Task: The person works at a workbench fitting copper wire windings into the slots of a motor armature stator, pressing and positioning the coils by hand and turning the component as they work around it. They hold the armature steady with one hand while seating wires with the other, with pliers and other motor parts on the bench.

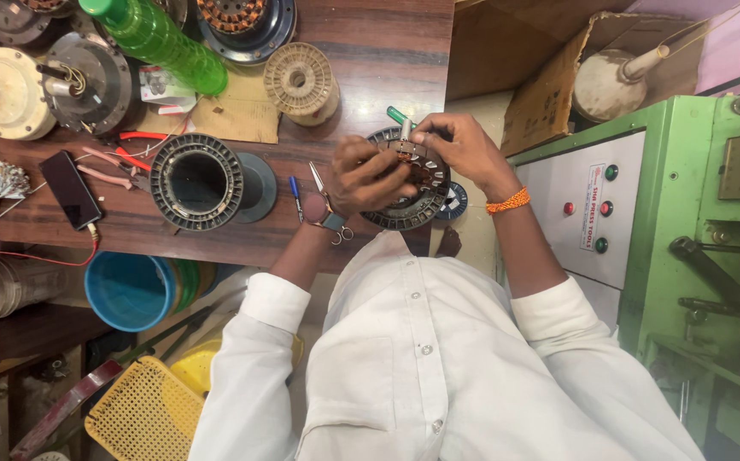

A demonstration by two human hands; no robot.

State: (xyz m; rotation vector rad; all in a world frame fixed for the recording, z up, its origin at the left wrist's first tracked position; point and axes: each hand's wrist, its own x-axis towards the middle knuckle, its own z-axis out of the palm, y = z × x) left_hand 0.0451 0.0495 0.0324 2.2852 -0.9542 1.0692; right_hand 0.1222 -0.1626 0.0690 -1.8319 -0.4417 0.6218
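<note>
Both hands work on a round slotted motor stator point(411, 205) held at the near edge of the wooden worktop point(370, 51), partly overhanging it. The left hand point(370, 175) has its grip closed around the stator's rim and top face; the right hand point(464, 147) pinches narrowly at the copper winding point(406, 152) in the upper slots, just below a green-handled tool point(398, 115) that sticks up beyond its fingertips. Since the stator sits at the worktop edge, a slackened left grip could let it tip toward the person's lap. A hard tug by the right fingers might kink or snap the thin wire. Small scissors point(325, 198) lie touching the left wrist, blades pointing away, and could be knocked off or nick the hand. A second stator point(196, 181) lies well left of that grip.
</note>
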